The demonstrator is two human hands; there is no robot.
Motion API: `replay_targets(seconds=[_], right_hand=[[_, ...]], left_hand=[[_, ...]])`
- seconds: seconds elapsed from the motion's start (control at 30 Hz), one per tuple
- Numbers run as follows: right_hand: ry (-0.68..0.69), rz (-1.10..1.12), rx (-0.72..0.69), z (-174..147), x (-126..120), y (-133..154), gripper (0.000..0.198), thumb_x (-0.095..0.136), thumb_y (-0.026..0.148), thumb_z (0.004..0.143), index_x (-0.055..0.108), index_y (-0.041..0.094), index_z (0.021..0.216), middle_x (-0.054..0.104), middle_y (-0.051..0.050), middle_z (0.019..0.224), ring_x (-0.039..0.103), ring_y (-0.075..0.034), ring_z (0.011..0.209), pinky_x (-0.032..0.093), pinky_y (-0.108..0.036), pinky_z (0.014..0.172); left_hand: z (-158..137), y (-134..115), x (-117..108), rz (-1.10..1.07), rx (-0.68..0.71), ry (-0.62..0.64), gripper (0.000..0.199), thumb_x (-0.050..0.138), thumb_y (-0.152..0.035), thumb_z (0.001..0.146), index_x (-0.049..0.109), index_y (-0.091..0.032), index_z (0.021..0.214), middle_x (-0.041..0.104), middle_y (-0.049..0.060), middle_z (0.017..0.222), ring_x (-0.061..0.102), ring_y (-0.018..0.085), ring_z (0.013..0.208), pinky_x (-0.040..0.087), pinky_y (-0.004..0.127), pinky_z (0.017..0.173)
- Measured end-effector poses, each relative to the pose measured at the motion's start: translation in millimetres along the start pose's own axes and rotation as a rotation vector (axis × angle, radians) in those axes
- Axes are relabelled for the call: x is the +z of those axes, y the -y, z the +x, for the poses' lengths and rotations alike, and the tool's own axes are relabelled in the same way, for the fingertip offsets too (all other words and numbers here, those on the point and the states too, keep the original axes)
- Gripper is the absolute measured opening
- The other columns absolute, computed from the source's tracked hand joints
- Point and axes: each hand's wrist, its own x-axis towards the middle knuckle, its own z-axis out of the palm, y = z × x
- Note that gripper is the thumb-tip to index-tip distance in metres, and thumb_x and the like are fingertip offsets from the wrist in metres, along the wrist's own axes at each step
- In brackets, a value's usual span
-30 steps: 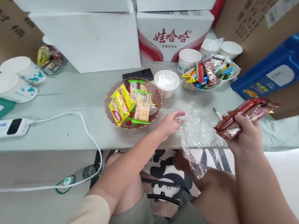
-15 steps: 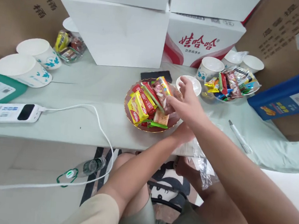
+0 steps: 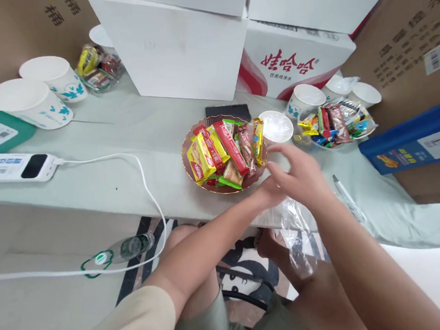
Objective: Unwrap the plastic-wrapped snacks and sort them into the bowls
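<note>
- Your right hand (image 3: 302, 175) is at the right rim of the brown bowl (image 3: 256, 174), fingers parted, nothing visible between them.
- Your left hand (image 3: 272, 191) is partly hidden behind it, beside the clear plastic bag (image 3: 300, 240); you cannot tell whether it grips.
- The wrapped snacks lie heaped in the bowl, on the worktop (image 3: 141, 126).
- Expect the red bar (image 3: 231, 148) to be light, stiff and slick; pinch it mid-length.
- The cracker packet (image 3: 233, 172) probably crumbles: hold its sealed end.
- The bag, limp over the worktop's edge, likely needs a bunched grip.
</note>
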Motion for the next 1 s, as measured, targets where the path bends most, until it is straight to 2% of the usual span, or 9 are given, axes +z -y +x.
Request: replay_targets(seconds=[0.1,0.2,0.27,0.4,0.6,0.7,0.83,0.9,1.0], right_hand=[[-0.292,0.148,0.134,-35,-19,-36,0.023,0.060,0.037,0.086,0.068,0.026,0.105,0.073,-0.009,0.112,0.067,-0.031,0.109,0.051,-0.052,0.101],[-0.563,0.211,0.342,-73,-24,-83,0.024,0.062,0.038,0.085,0.065,0.025,0.104,0.072,-0.008,0.107,0.068,-0.029,0.105,0.051,-0.055,0.102],[-0.611,0.195,0.441,-90,-21,-110,0.028,0.065,0.040,0.081,0.063,0.024,0.104,0.071,-0.009,0.109,0.067,-0.030,0.108,0.051,-0.057,0.101],[-0.467,0.259,0.525,-104,-15,-141,0.049,0.073,0.045,0.075,0.060,0.023,0.117,0.069,-0.013,0.119,0.067,-0.031,0.106,0.053,-0.057,0.096],[-0.449,0.260,0.560,-113,-24,-135,0.065,0.072,0.042,0.074,0.053,0.021,0.133,0.060,-0.019,0.132,0.064,-0.036,0.114,0.056,-0.054,0.089],[-0.454,0.136,0.386,-122,-39,-128,0.051,0.060,0.024,0.074,0.060,0.024,0.125,0.061,-0.016,0.132,0.058,-0.036,0.126,0.048,-0.058,0.105],[-0.112,0.196,-0.012,-140,-60,-138,0.055,0.047,0.012,0.064,0.069,0.031,0.111,0.070,-0.004,0.123,0.060,-0.030,0.127,0.042,-0.058,0.114],[-0.018,0.198,-0.060,-150,-64,-152,0.057,0.046,0.011,0.062,0.070,0.032,0.111,0.070,-0.002,0.128,0.057,-0.030,0.133,0.039,-0.061,0.117],[0.026,0.127,0.004,-164,-62,-174,0.065,0.048,0.010,0.063,0.069,0.033,0.120,0.062,0.000,0.144,0.043,-0.034,0.147,0.032,-0.068,0.118]], left_hand=[[-12,1,-9,-0.019,-0.037,0.124,0.057,0.049,0.012,0.071,0.067,-0.014,0.118,0.065,0.011,0.134,0.068,0.025,0.113,0.055,0.039,0.095],[-19,0,-18,-0.039,-0.025,0.144,0.071,0.044,0.012,0.057,0.066,-0.016,0.118,0.060,0.012,0.141,0.067,0.027,0.117,0.055,0.034,0.088],[-18,-1,-21,-0.046,0.004,0.168,0.072,0.046,0.009,0.054,0.066,-0.019,0.116,0.059,0.011,0.142,0.066,0.029,0.118,0.056,0.028,0.074],[-15,-5,-23,-0.075,0.077,0.205,0.068,0.052,0.004,0.052,0.070,-0.024,0.112,0.060,0.007,0.140,0.063,0.030,0.120,0.047,0.018,0.056],[-18,-15,-19,-0.146,0.177,0.171,0.066,0.064,-0.003,0.053,0.072,-0.029,0.113,0.056,0.005,0.148,0.061,0.032,0.127,0.033,0.012,0.043],[-20,-16,-14,-0.175,0.182,0.112,0.066,0.067,-0.005,0.054,0.071,-0.031,0.114,0.052,0.004,0.153,0.057,0.033,0.133,0.030,0.012,0.041],[-20,-10,-9,-0.175,0.141,0.038,0.072,0.064,-0.005,0.049,0.070,-0.033,0.115,0.043,0.000,0.160,0.051,0.032,0.140,0.033,0.012,0.042],[-20,-7,-7,-0.171,0.120,0.014,0.073,0.061,-0.006,0.048,0.069,-0.033,0.116,0.041,-0.001,0.161,0.049,0.031,0.141,0.033,0.012,0.042],[-18,-4,-6,-0.175,0.092,-0.008,0.072,0.059,-0.006,0.048,0.069,-0.032,0.114,0.042,-0.001,0.159,0.049,0.031,0.142,0.035,0.011,0.043]])
